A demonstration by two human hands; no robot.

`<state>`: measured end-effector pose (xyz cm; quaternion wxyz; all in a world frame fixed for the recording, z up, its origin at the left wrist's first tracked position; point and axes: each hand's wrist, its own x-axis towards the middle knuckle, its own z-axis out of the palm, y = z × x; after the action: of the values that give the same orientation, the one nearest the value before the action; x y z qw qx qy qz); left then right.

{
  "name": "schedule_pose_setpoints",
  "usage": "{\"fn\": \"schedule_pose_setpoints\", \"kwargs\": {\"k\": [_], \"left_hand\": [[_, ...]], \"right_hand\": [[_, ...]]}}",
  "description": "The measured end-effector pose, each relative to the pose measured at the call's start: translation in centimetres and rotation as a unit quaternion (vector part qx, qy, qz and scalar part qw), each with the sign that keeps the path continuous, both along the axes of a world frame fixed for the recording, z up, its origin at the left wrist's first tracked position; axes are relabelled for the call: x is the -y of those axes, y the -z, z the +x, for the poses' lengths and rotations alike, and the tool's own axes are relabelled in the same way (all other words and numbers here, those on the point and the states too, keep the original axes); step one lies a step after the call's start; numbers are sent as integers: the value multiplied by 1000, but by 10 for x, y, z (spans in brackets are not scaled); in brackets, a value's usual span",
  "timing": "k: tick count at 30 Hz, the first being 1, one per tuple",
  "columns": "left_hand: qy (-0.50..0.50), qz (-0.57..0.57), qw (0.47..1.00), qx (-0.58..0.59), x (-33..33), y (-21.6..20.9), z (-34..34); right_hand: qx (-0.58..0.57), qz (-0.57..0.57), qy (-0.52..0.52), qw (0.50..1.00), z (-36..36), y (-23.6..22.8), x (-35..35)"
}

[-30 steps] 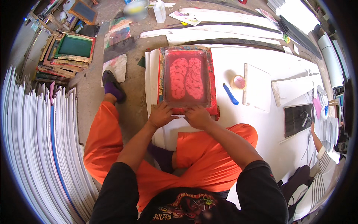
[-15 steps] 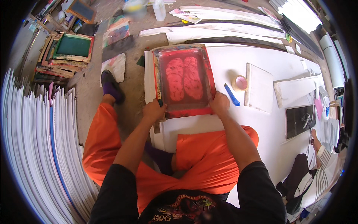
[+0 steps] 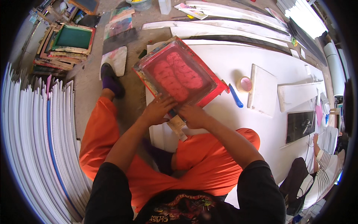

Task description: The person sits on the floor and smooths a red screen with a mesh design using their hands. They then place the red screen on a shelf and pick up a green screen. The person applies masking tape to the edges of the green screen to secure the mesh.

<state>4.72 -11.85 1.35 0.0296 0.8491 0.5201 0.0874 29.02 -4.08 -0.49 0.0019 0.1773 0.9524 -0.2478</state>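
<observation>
Over the left end of the white board (image 3: pixel 261 121), the red screen-printing frame (image 3: pixel 179 74) could slip, since the left hand (image 3: pixel 158 109) and right hand (image 3: pixel 194 116) pinch only its near corner with curled fingers. Compared with half a second ago, it is turned askew, hands drawn together.

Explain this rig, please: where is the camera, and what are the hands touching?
There is no machine: a person works bare-handed. The view comes from the left of two fisheye cameras on the head, looking down, so edges bend. The left hand and right hand are at the near corner of a red-edged screen with two pink, sole-like shapes; how firmly they grip is unclear. On the white surface to its right lie a slim blue tool, a tape roll and a white panel.
</observation>
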Motion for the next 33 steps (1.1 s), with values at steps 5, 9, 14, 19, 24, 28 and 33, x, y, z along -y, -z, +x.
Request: {"fn": "schedule_pose_setpoints", "kwargs": {"k": [5, 9, 14, 19, 24, 28, 33], "left_hand": [[79, -8, 997, 10, -8, 35, 4], [98, -5, 995, 13, -14, 46, 11], [96, 10, 995, 35, -15, 44, 14], [67, 44, 995, 57, -9, 42, 15], [2, 16, 993, 113, -19, 39, 39], [-34, 3, 991, 129, -47, 40, 86], [-105, -59, 986, 118, -57, 28, 136]], "right_hand": [[91, -33, 22, 995, 25, -6, -20], [113, 16, 29, 993, 49, -3, -55], [173, 99, 65, 978, 81, -14, -112], [133, 225, 120, 958, 81, -24, -112], [-41, -40, 529, 847, 60, -35, -67], [12, -266, 542, 797, 62, 13, -77], [158, -177, 493, 837, 49, -22, -94]]}}
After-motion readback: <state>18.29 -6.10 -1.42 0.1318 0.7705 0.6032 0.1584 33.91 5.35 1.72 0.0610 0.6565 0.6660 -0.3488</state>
